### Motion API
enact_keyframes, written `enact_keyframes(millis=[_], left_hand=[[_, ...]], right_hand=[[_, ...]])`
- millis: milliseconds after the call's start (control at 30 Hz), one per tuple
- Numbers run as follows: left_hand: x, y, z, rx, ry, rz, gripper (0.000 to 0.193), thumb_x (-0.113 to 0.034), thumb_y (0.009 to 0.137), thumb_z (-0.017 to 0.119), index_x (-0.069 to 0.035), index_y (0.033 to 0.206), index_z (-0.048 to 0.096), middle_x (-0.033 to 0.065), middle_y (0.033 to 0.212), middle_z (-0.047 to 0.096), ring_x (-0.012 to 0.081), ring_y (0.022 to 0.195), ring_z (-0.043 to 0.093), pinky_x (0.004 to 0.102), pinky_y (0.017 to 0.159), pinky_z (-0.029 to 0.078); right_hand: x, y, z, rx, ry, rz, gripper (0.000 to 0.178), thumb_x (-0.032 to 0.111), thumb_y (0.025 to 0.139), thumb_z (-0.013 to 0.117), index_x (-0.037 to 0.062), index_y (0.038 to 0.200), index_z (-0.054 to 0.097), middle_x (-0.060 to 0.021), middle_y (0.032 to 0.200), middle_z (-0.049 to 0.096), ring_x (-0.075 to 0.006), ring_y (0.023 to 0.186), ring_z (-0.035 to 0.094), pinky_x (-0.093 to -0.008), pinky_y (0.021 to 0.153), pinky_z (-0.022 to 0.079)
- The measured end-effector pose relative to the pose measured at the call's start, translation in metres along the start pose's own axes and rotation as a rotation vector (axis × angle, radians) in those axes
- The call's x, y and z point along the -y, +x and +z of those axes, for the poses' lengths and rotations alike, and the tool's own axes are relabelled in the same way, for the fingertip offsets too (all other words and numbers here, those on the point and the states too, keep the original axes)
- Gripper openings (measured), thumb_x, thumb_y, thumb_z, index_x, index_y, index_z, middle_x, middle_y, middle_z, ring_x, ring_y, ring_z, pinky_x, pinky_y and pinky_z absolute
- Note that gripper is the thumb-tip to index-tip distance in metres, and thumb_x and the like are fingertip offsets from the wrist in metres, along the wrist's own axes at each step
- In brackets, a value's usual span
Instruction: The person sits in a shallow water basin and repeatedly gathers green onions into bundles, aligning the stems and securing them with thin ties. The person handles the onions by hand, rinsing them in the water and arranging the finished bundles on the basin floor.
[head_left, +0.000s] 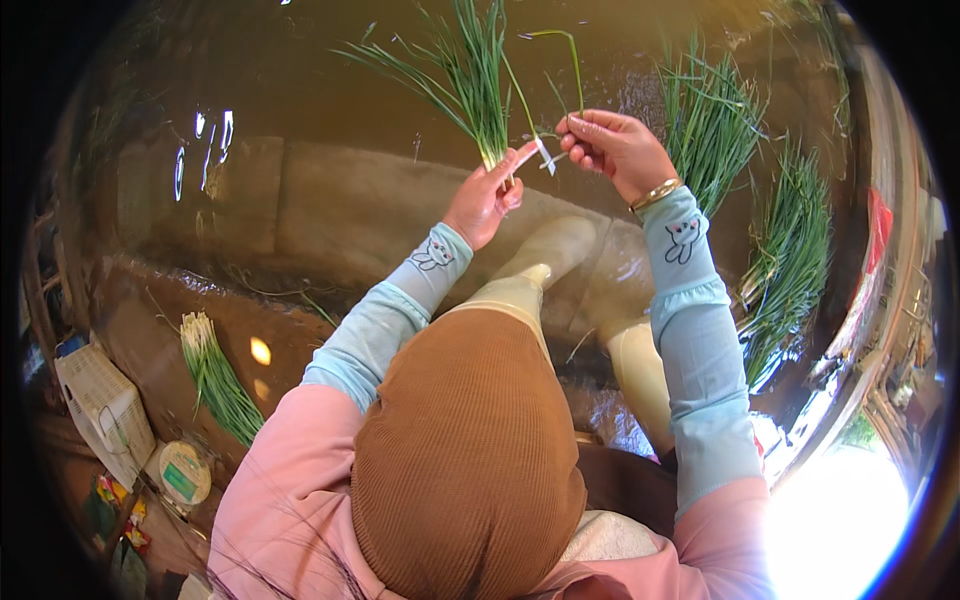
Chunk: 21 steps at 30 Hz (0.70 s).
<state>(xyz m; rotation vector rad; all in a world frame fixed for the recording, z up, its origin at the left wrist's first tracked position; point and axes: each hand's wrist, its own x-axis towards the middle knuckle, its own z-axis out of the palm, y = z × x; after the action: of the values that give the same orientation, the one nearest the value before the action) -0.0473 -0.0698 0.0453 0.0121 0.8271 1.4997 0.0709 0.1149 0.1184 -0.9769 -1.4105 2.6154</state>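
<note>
My left hand is closed around the pale stem ends of a bunch of green chives, whose leaves fan up and away over brown water. Its index finger points toward my other hand. My right hand pinches a yellowish-green leaf between thumb and fingers; the leaf stands up and bends over to the left. A small white stem piece hangs between the two hands, beside the left fingertip. Whether the right fingers also grip it is too fine to make out.
More chive bundles lie at right, one farther off and one nearer. Another bundle rests at left, near a white plastic crate and a round pale disc. A submerged ledge crosses the water before my pale boots.
</note>
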Motion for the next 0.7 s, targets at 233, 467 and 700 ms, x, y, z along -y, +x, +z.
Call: enact_keyframes(millis=[233,467,700], left_hand=[[-0.003,-0.018,-0.010,0.035,0.020,-0.137,0.026,-0.034,0.097,0.052,-0.010,0.107,0.051,0.0003,0.082,0.056,0.0041,0.057,0.036,0.0199,0.055,0.031],[0.006,-0.033,-0.029,0.052,0.192,-0.237,0.023,-0.029,0.100,0.046,-0.008,0.093,0.052,-0.0063,0.069,0.039,0.0034,0.057,0.030,0.0185,0.051,0.025],[0.006,-0.053,-0.038,-0.034,0.135,-0.218,0.021,-0.025,0.102,0.043,-0.006,0.100,0.051,-0.0017,0.080,0.048,0.0043,0.060,0.034,0.0172,0.055,0.030]], right_hand=[[-0.001,0.005,0.006,-0.111,-0.093,0.075,0.021,0.015,0.096,0.054,-0.0036,0.100,0.064,-0.0051,0.083,0.066,-0.0080,0.070,0.063,-0.0187,0.063,0.052],[-0.032,0.025,-0.013,-0.233,-0.102,0.042,0.019,0.010,0.094,0.055,-0.0068,0.095,0.063,-0.0102,0.081,0.066,-0.0136,0.068,0.064,-0.0213,0.062,0.054],[0.033,0.004,-0.143,-0.549,0.263,-0.468,0.021,0.008,0.091,0.059,-0.0115,0.099,0.058,-0.0198,0.098,0.065,-0.0235,0.084,0.065,-0.0273,0.076,0.055]])
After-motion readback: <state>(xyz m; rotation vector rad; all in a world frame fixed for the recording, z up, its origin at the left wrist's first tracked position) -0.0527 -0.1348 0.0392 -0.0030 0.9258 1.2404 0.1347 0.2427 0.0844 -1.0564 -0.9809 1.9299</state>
